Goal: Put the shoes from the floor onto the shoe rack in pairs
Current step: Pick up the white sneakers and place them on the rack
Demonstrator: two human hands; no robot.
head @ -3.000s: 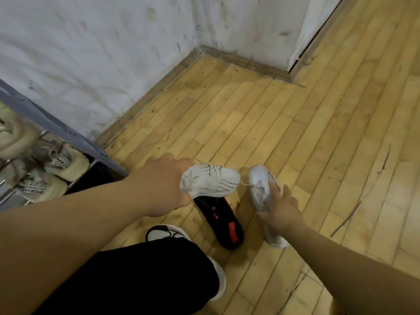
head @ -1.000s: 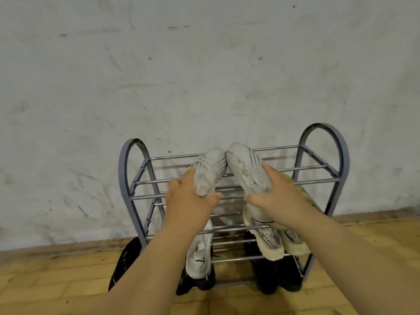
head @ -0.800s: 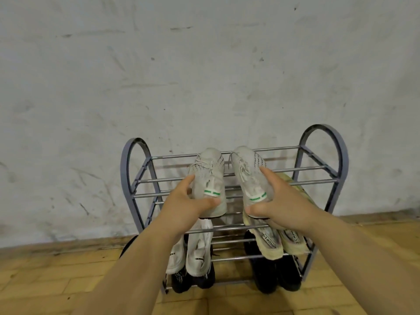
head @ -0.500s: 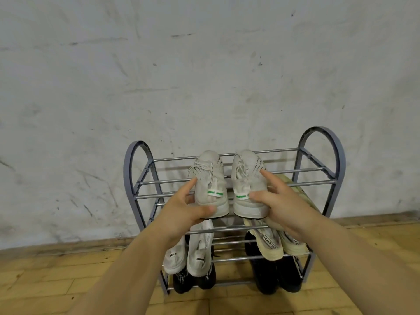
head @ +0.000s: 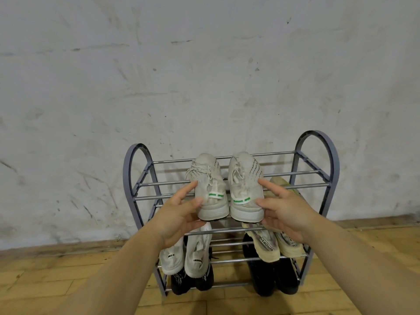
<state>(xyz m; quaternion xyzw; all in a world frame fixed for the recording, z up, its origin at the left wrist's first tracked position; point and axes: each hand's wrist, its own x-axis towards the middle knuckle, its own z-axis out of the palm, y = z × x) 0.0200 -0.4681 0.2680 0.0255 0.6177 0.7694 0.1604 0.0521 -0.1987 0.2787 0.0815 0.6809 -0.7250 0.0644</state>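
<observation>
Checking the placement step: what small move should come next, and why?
Probably release and draw both hands back: the left shoe and right shoe already sit side by side on the top shelf of the rack, and the left hand and right hand only touch their heels with loose fingers.

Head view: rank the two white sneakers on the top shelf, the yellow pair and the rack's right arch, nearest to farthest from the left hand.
1. Left white sneaker, top shelf, touched by the left hand.
2. Right white sneaker, beside it on the right.
3. Yellow pair, middle shelf, right side.
4. Rack's right arch, far right end.
</observation>
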